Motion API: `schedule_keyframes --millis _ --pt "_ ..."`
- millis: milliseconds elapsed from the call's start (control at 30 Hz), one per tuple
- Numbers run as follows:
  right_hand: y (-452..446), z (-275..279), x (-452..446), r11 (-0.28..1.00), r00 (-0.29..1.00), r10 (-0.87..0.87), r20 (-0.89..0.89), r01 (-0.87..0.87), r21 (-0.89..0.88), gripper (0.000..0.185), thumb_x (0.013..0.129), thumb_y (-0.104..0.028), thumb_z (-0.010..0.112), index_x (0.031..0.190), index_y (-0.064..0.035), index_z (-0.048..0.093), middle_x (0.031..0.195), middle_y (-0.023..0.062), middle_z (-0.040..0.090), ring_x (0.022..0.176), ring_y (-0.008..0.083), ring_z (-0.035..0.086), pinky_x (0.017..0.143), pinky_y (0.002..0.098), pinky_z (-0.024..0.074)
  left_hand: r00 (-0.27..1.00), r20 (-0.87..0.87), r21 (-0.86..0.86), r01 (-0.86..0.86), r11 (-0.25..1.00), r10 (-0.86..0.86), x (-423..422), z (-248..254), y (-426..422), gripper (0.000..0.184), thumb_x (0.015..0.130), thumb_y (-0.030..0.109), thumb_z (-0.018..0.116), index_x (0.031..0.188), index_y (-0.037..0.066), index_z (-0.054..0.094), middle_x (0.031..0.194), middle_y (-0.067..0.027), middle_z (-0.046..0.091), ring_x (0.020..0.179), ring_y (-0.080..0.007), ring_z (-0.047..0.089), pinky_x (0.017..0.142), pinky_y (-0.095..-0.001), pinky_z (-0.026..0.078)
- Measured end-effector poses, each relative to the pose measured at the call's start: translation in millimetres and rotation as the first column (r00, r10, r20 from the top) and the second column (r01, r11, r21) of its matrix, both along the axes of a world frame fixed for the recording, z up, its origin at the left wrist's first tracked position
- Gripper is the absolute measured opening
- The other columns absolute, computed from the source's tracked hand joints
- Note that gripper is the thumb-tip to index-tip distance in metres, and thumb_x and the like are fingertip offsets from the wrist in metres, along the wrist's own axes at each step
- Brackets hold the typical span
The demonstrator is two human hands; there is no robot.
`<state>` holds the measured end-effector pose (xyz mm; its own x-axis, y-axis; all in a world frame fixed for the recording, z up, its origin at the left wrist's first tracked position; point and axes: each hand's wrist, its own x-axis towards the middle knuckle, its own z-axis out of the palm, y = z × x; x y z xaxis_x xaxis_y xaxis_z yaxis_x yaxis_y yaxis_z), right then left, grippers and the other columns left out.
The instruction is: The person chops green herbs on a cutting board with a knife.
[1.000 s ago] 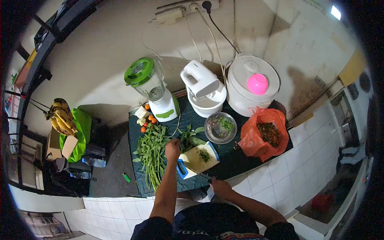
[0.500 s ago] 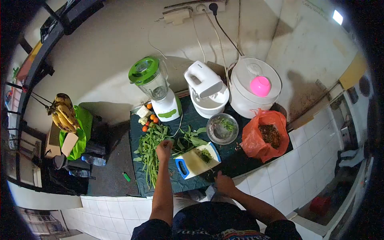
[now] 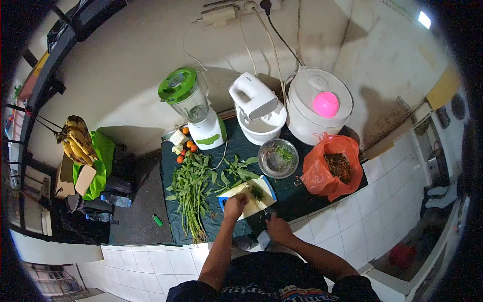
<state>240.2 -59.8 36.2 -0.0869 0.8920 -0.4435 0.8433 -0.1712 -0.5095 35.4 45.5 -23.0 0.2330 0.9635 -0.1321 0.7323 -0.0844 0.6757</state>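
Observation:
My left hand (image 3: 235, 206) is over the left end of a white cutting board (image 3: 243, 191) with blue ends. Its fingers look curled, and what they may hold is too small to make out. Chopped green leaves (image 3: 257, 193) lie in a small heap on the board. In my right hand (image 3: 278, 229), at the board's near right corner, is a knife (image 3: 261, 207), its thin blade over the board. Left of the board spreads a pile of long-stemmed leafy greens (image 3: 191, 194); more leaves (image 3: 239, 170) lie just behind it.
A metal bowl (image 3: 277, 159) with chopped greens stands behind the board, beside an orange plastic bag (image 3: 332, 168). Farther back are a blender (image 3: 193, 108), a white hand mixer (image 3: 254, 95) on its bowl and a large white container (image 3: 317, 128). Tofu (image 3: 178, 137) and small tomatoes (image 3: 189, 144) sit near the blender.
My left hand has moved right, from the pile of greens to the left end of the cutting board. My right hand stays near the board's corner with the knife.

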Motion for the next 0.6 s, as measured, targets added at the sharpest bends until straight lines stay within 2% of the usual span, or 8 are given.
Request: schedule_keyframes --millis 67,200,267,367,500,567,600 --pt "1.2 -4.2 -1.9 1.0 1.0 0.001 -0.02 -0.001 0.023 0.034 0.095 -0.031 0.049 0.102 0.0023 0.043 0.072 0.0259 0.062 0.068 0.0429 0.064 0.06 0.0525 0.0514 0.998 -0.038 0.138 -0.036 0.99 0.041 -0.1 -4.2 -1.5 0.019 0.081 0.021 0.064 0.093 0.007 0.068 0.092 -0.0147 0.066 0.087 -0.0352 0.061 0.075 -0.0436 0.05" --pt "6.3 -9.5 -13.1 0.999 0.999 0.026 -0.021 -0.025 0.033 0.033 0.095 -0.03 0.048 0.101 0.0023 0.042 0.073 0.0263 0.061 0.069 0.0431 0.063 0.061 0.0532 0.0507 0.999 0.042 0.213 -0.001 0.977 -0.008 -7.3 -17.9 -7.5 0.016 0.083 0.019 0.061 0.094 0.008 0.068 0.094 -0.0128 0.065 0.09 -0.034 0.061 0.075 -0.0437 0.05" --pt "6.5 -12.0 -15.4 0.999 0.999 0.032 -0.033 -0.031 0.025 0.034 0.095 -0.03 0.048 0.102 0.0025 0.042 0.074 0.0263 0.061 0.07 0.0431 0.063 0.062 0.0536 0.0505 0.994 -0.08 0.282 0.089 0.955 -0.069 -6.7 -18.9 -9.9 0.015 0.084 0.015 0.059 0.095 0.007 0.066 0.095 -0.0114 0.064 0.09 -0.0335 0.06 0.075 -0.0429 0.05" --pt "6.9 -8.1 -16.2 1.0 0.998 0.021 -0.062 -0.02 0.005 0.034 0.096 -0.03 0.048 0.102 0.0029 0.042 0.075 0.0261 0.061 0.071 0.0429 0.063 0.064 0.0538 0.0502 0.987 -0.157 0.333 0.077 0.94 -0.026 0.7 1.9 -16.4 0.015 0.085 0.014 0.058 0.095 0.007 0.065 0.098 -0.0108 0.063 0.09 -0.0331 0.06 0.075 -0.0415 0.051" --pt "6.6 -0.9 -14.6 0.999 0.998 0.026 -0.05 -0.027 -0.021 0.034 0.096 -0.029 0.047 0.103 0.0038 0.042 0.076 0.0257 0.061 0.073 0.0429 0.063 0.064 0.053 0.0503 0.991 -0.117 0.276 -0.036 0.961 0.07 3.1 6.6 -23.3 0.014 0.084 0.014 0.059 0.093 0.006 0.066 0.095 -0.011 0.062 0.091 -0.0323 0.059 0.076 -0.0407 0.05" --pt "6.2 6.8 -12.3 0.999 0.998 0.02 -0.056 -0.023 -0.047 0.034 0.097 -0.029 0.047 0.104 0.0043 0.042 0.078 0.0259 0.062 0.075 0.0432 0.063 0.066 0.0529 0.0503 0.993 0.041 0.135 -0.119 0.984 0.114 3.4 9.6 -26.1 0.013 0.082 0.014 0.061 0.091 0.006 0.066 0.09 -0.011 0.06 0.094 -0.032 0.057 0.077 -0.0416 0.049" --pt "6.2 9.9 -12.1 0.997 0.998 0.015 -0.064 -0.019 -0.072 0.035 0.097 -0.029 0.046 0.106 0.0047 0.042 0.079 0.0261 0.062 0.076 0.0436 0.063 0.068 0.0528 0.0503 0.992 0.042 0.135 -0.121 0.983 0.117 4.2 10.1 -27.3 0.013 0.082 0.014 0.061 0.091 0.006 0.066 0.09 -0.011 0.06 0.094 -0.032 0.057 0.077 -0.0416 0.049"
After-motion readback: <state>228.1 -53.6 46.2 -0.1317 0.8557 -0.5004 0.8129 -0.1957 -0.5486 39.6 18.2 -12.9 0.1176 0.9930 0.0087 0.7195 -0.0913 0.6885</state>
